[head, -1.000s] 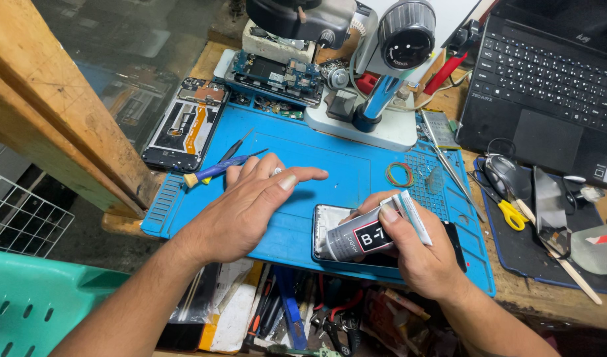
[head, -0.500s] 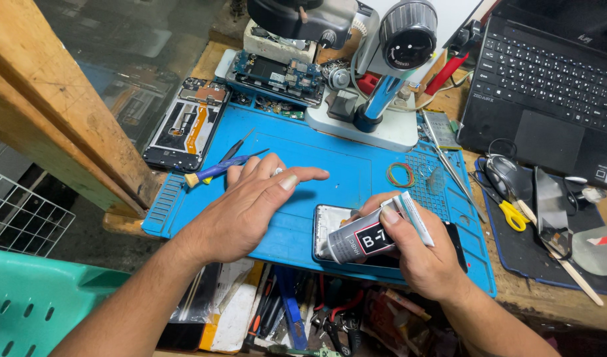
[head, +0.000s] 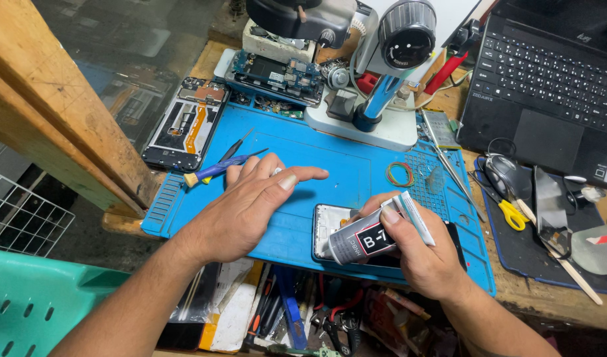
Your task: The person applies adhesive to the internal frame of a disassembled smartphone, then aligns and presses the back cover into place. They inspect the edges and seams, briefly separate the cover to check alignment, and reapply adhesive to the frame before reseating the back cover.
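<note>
My right hand [head: 428, 254] grips a grey and black glue tube [head: 368, 238] with a white nozzle, held tilted over a phone frame [head: 327, 228] that lies on the blue work mat [head: 330, 158]. My left hand [head: 247, 201] rests palm down on the mat to the left of the phone, fingers loosely spread, holding nothing. A blue-handled screwdriver [head: 214, 170] lies just beyond its fingertips.
An opened phone [head: 183, 129] lies at the mat's far left. A microscope stand [head: 376, 86] with a circuit board [head: 277, 73] is at the back. Rubber bands [head: 400, 174], tweezers [head: 442, 153], a laptop [head: 548, 79] and yellow scissors [head: 512, 211] lie right. A tool drawer [head: 303, 317] sits below.
</note>
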